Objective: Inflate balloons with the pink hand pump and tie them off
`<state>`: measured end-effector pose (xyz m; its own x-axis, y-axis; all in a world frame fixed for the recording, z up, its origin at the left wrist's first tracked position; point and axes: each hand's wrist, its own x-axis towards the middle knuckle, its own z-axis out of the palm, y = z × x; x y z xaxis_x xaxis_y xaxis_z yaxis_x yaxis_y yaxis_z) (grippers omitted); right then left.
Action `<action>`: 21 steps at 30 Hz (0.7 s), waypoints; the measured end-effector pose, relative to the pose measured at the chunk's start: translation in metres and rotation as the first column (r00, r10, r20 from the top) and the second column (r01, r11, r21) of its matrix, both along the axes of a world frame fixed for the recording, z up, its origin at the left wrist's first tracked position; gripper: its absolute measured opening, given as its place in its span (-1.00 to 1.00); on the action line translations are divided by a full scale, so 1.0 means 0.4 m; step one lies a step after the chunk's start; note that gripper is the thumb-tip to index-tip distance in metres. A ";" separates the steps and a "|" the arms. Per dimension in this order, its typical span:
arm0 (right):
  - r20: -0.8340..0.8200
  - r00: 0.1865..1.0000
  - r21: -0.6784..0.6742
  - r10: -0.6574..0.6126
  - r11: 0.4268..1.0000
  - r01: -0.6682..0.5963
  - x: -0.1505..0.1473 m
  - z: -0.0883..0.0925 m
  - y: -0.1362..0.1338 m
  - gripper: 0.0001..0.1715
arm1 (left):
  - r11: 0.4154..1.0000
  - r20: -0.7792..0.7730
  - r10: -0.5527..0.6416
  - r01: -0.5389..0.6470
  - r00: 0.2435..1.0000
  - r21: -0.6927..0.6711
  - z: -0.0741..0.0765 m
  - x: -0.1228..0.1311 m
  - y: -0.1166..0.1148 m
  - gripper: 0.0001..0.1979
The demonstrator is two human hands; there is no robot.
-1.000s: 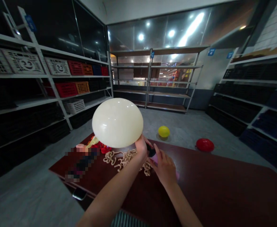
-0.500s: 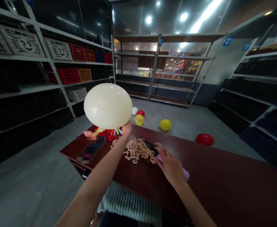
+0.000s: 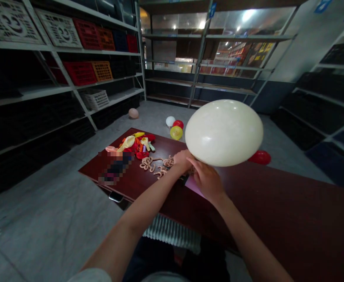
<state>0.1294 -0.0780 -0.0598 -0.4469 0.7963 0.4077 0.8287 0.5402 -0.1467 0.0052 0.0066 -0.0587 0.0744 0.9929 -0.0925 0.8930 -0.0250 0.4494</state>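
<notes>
A large inflated cream balloon is above the table, its neck end toward my hands. My left hand is closed at the neck, which the fingers hide. Against it, my right hand is closed with its index finger reaching to the same spot; its grip is partly hidden. Below my right hand lies a pink-purple hand pump, mostly covered. A pile of tan, cord-like loops sits beside and under my left hand.
Uninflated coloured balloons and a blurred dark item lie on the left of the dark red table. Inflated balloons, including a yellow one and a red one, rest on the floor. Shelves with crates stand around.
My left hand has carried the cream balloon rightward across the table. My right hand has let go of the pump and come to the balloon's neck. The view has tilted down.
</notes>
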 end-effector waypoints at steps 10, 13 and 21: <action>-0.023 1.000 0.005 -0.022 1.000 0.022 0.104 0.008 0.139 -0.19 | 0.957 -0.202 -0.138 0.183 0.970 0.224 0.023 0.095 -0.012 -0.69; -0.013 0.993 -0.053 -0.116 0.992 0.116 0.144 -0.016 0.147 -0.31 | 0.936 -0.249 -0.199 0.259 0.948 0.237 0.013 0.095 -0.013 -0.69; -0.045 0.987 -0.087 -0.153 0.985 0.148 0.179 -0.021 0.144 -0.60 | 0.822 -0.313 -0.442 0.519 0.841 0.234 -0.002 0.064 -0.006 -0.56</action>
